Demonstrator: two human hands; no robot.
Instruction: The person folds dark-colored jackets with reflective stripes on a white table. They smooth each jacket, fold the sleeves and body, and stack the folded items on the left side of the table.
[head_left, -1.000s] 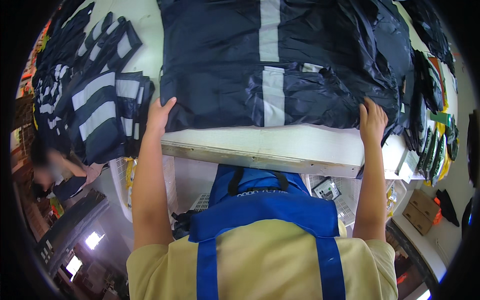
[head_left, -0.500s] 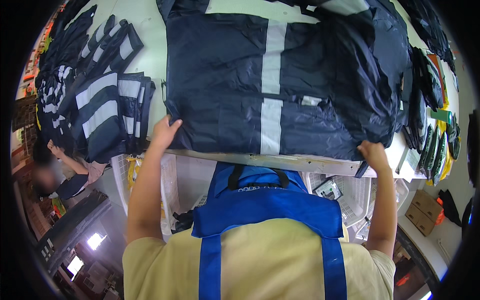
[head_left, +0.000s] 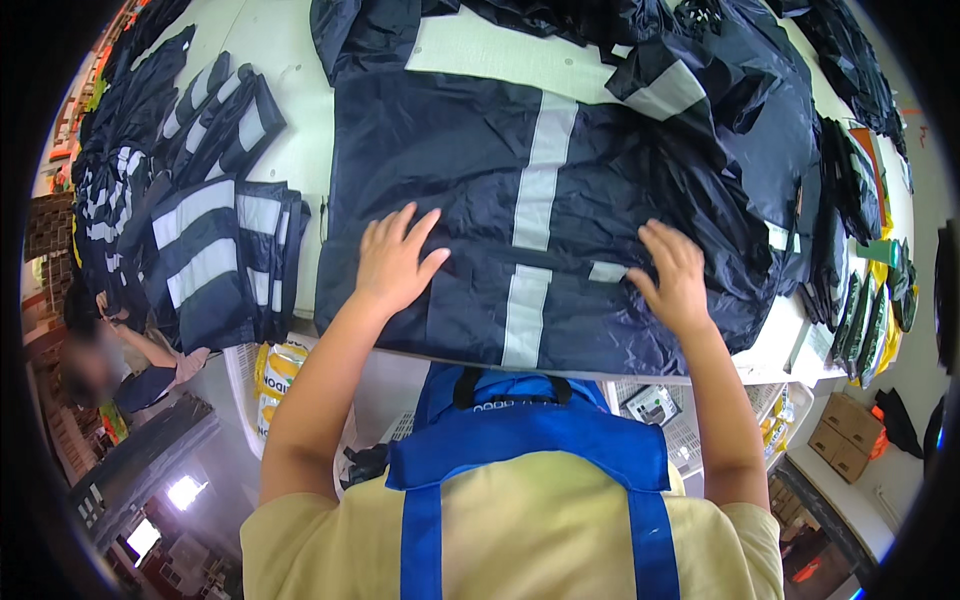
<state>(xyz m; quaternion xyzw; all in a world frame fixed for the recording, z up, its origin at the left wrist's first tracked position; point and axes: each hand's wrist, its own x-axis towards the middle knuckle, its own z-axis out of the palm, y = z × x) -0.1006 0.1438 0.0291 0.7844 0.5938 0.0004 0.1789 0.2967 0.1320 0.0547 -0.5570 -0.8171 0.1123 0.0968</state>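
Note:
A dark navy rain jacket point(head_left: 430, 130) with pale grey reflective strips lies spread on the white table, its lower edge along the table's near side. On its left part rests my left hand point(head_left: 393, 265), open, with fingers spread and the palm down. My right hand point(head_left: 675, 275) is open too, fingers apart, lying on the right part beside a small pale patch point(head_left: 608, 272). Neither hand grips the cloth. The fabric is smoother on the left and bunched into wrinkles on the right. A striped sleeve point(head_left: 665, 92) is crumpled at the far right.
Folded striped garments point(head_left: 200, 260) are stacked on the left. At the right edge lie more dark garments point(head_left: 845, 190) and plastic-wrapped packs point(head_left: 865, 320). White baskets point(head_left: 690, 440) stand under the table. Another person point(head_left: 150, 350) is at the far left; cardboard boxes point(head_left: 845, 435) sit lower right.
Both hands have let go of the jacket's near corners and moved inward and away from me onto its surface, fingers now spread. The jacket has shifted nearer to me.

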